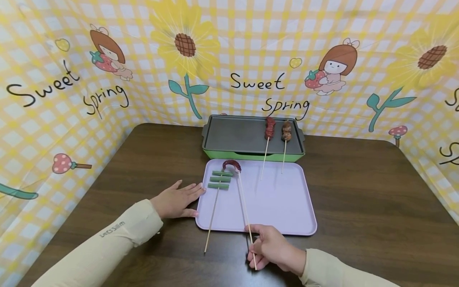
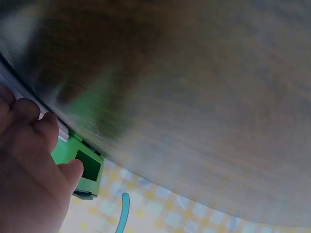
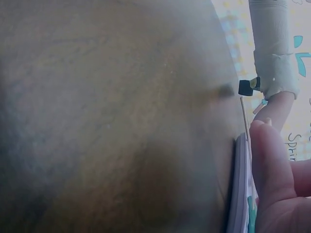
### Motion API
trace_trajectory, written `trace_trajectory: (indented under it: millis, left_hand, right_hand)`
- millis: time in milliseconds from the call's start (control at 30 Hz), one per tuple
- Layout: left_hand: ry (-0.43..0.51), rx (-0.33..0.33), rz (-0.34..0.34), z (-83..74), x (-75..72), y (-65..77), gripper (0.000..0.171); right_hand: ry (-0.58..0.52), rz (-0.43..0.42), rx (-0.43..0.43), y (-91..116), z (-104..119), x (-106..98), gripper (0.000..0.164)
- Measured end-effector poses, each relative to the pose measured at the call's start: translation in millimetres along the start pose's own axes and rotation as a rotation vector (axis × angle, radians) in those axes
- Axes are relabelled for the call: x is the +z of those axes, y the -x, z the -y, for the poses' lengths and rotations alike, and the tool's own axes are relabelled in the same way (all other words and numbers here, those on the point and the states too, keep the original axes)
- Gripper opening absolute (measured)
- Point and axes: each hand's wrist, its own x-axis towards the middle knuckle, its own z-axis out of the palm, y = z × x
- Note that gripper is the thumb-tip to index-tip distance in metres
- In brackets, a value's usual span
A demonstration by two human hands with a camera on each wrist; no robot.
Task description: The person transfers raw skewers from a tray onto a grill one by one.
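Observation:
My right hand [image 1: 270, 245] pinches the lower part of a thin wooden skewer [image 1: 244, 199] at the near edge of a lilac tray [image 1: 276, 199]. A curved dark-red piece [image 1: 232, 164] sits on the far end of that skewer, over the tray's upper left. With its fingers spread, my left hand [image 1: 177, 200] touches the tray's left rim. Between the hands lies another skewer with several green stick-shaped pieces [image 1: 219, 179], its bare end past the near rim. The left wrist view shows the left hand [image 2: 31, 155] beside the tray rim; the right wrist view shows the right hand [image 3: 277, 179].
Behind the tray stands a green grill with a dark flat plate [image 1: 233, 133]. On its right side rest a red meat skewer [image 1: 269, 128] and a brown one [image 1: 286, 131], their sticks reaching over the tray. A yellow checked cloth [image 1: 244, 48] hangs around the wooden table [image 1: 358, 207].

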Motion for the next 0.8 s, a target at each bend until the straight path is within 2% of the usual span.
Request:
trace_trajectory:
  millis: [800]
  left_hand:
    - [-0.001,-0.007,0.008,1.2,0.0,0.2,0.07]
  right_hand:
    - [0.0,0.05,-0.006,2.4,3.8,-8.8,0.055]
